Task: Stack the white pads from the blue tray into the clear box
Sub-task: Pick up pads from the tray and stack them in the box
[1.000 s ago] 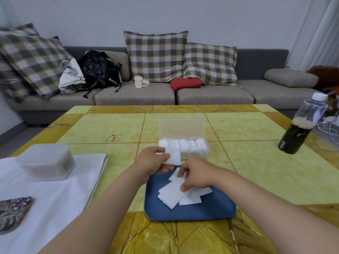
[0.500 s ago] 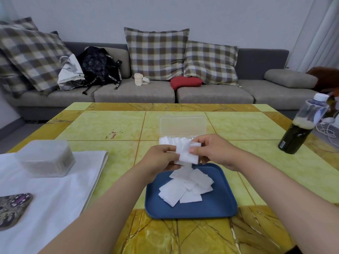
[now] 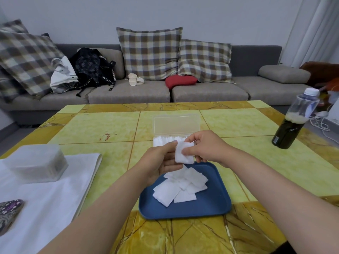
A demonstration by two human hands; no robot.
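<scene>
White pad (image 3: 184, 153) upright (roughly square)

Soft fibrous pads (image 3: 180, 187), matt plastic tray (image 3: 211, 204) (glossy marble-look table (image 3: 238, 123)).

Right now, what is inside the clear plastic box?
In the clear plastic box, packed white square pads show at left; the right hand and the held white pad cover the rest.

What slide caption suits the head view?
Left hand and right hand hold white pads at the far edge of the blue tray, before the open clear box.
</scene>
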